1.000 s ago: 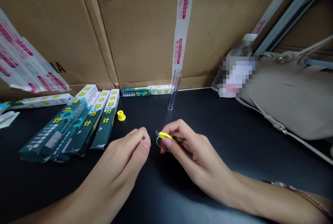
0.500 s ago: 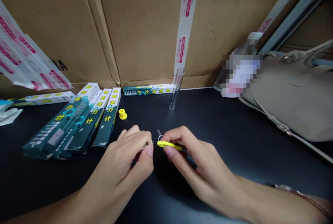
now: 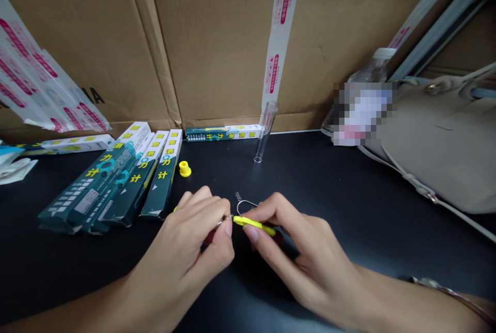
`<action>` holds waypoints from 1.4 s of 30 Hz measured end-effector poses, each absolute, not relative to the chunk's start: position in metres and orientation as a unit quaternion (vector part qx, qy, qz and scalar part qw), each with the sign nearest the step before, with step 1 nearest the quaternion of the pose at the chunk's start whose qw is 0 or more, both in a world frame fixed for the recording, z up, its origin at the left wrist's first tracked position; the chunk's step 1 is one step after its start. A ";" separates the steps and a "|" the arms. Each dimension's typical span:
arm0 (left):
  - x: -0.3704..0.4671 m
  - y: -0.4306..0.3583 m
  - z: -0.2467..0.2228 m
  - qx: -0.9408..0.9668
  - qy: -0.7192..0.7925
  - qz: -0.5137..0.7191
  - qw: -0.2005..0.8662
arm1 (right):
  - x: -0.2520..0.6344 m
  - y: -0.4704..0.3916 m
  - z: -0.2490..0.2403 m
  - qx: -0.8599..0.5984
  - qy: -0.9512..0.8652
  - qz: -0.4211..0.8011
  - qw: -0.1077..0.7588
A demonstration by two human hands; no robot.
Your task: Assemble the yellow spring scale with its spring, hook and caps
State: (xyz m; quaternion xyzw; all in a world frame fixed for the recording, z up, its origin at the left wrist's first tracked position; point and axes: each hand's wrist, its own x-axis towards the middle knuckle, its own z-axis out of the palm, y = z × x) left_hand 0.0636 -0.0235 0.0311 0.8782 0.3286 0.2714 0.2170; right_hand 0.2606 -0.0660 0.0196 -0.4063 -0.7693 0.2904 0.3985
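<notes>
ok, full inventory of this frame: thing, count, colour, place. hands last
long printed cartons: about six, teal and white with yellow print; four fanned at left, one by the far left edge, one along the cardboard wall
small yellow plastic cap: one, on the black tabletop
clear plastic tube: one, leaning on the wall
brown cardboard wall: behind, white and red tape on it
beige bag: one, right
plastic bottle: one, behind the bag
metal spring with hook: one, before the hands
left hand: pinches a small metal piece
right hand: pinches a thin yellow plastic strip
</notes>
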 end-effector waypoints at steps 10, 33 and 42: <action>0.065 -0.024 0.028 0.881 0.331 0.261 0.216 | 0.259 -0.064 0.022 -0.395 -0.774 0.273 0.413; 0.065 -0.018 0.016 0.912 0.242 0.331 0.002 | 0.257 -0.057 0.016 -0.398 -0.727 0.384 0.407; 0.065 -0.018 0.014 0.911 0.233 0.340 0.012 | 0.258 -0.057 0.010 -0.383 -0.777 0.252 0.431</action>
